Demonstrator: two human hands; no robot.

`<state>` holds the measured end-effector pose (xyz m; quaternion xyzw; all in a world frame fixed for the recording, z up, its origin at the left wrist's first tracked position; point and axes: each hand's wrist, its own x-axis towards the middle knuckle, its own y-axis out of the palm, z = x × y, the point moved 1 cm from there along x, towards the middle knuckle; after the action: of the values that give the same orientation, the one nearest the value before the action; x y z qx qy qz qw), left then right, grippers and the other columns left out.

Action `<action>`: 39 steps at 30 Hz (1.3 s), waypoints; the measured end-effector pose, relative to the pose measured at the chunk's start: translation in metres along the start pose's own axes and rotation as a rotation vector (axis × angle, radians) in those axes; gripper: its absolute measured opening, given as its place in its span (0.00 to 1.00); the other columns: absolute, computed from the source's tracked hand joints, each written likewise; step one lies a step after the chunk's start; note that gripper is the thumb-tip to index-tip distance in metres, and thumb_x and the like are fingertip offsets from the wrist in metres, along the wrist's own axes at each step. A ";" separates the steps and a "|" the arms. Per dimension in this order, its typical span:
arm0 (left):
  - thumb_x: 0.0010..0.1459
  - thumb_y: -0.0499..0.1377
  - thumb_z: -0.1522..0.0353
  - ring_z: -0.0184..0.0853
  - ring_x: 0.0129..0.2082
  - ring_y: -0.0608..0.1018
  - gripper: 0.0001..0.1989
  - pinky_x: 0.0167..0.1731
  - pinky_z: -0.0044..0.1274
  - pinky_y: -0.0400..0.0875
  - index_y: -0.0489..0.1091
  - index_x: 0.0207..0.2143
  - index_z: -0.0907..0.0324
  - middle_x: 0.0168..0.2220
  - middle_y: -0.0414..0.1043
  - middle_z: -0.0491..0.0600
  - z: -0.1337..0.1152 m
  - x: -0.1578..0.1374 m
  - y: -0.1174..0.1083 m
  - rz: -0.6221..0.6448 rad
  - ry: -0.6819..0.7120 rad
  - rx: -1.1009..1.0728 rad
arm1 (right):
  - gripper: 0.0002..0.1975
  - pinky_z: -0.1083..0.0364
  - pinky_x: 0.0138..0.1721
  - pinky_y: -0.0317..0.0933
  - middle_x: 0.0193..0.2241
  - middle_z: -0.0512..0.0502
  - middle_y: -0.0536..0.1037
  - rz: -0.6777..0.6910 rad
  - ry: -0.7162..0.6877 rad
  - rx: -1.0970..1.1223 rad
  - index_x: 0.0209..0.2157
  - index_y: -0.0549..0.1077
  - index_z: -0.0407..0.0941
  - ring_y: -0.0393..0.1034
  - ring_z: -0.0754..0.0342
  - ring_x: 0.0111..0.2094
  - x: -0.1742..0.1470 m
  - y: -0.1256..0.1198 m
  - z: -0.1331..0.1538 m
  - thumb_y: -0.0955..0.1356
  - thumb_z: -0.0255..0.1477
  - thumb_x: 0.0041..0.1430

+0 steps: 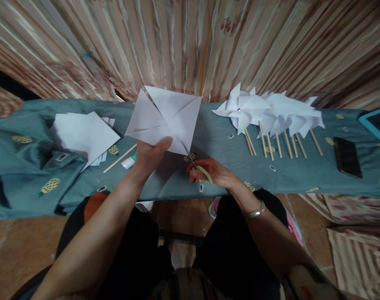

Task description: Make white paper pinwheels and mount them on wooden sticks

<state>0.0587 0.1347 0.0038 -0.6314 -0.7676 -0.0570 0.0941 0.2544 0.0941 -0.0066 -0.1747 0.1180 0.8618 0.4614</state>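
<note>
My left hand grips a white square sheet of paper at its near edge, thumb on top. Slits run from several of the sheet's corners toward its middle. In my right hand is a pair of scissors with pale yellow-green handles, fingers wrapped round them. The blades lie at the sheet's near right corner, pointing toward its middle. Whether the blades are apart is too small to tell. Close to my left hand lie a wooden stick and a small white and green tube, partly hidden by that hand.
Several white paper sheets lie stacked on the left of the green cloth-covered table. Several paper pinwheels on wooden sticks lie in a row at the right. Beyond them are a dark phone and a blue-framed device. A striped curtain hangs behind.
</note>
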 end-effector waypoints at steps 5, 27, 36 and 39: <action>0.45 0.68 0.63 0.47 0.52 0.76 0.27 0.52 0.36 0.72 0.70 0.50 0.54 0.43 0.80 0.49 0.003 -0.001 -0.001 0.008 -0.027 -0.003 | 0.22 0.61 0.24 0.62 0.22 0.50 0.77 -0.004 0.009 0.038 0.27 0.76 0.41 0.67 0.61 0.22 0.000 0.001 0.001 0.78 0.45 0.41; 0.44 0.69 0.62 0.46 0.45 0.80 0.30 0.50 0.36 0.73 0.70 0.50 0.55 0.41 0.81 0.49 0.005 0.003 -0.006 -0.008 -0.024 0.029 | 0.26 0.60 0.25 0.61 0.21 0.51 0.76 -0.014 0.045 0.018 0.29 0.75 0.41 0.67 0.61 0.23 -0.001 0.001 0.006 0.78 0.49 0.37; 0.42 0.67 0.60 0.48 0.46 0.80 0.28 0.48 0.38 0.75 0.70 0.48 0.56 0.40 0.81 0.50 0.003 0.004 -0.005 0.037 -0.005 0.104 | 0.26 0.60 0.27 0.62 0.23 0.50 0.76 0.021 0.038 0.013 0.28 0.74 0.41 0.66 0.61 0.24 0.001 0.001 0.002 0.77 0.50 0.41; 0.42 0.67 0.59 0.47 0.45 0.80 0.28 0.49 0.38 0.74 0.70 0.47 0.55 0.40 0.81 0.51 0.005 0.004 -0.005 0.022 0.008 0.110 | 0.27 0.60 0.27 0.62 0.23 0.50 0.76 0.019 0.038 0.002 0.29 0.75 0.41 0.67 0.61 0.25 0.001 0.001 0.001 0.77 0.51 0.40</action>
<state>0.0525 0.1390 0.0001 -0.6336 -0.7620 -0.0165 0.1324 0.2533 0.0946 -0.0058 -0.1895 0.1293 0.8625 0.4510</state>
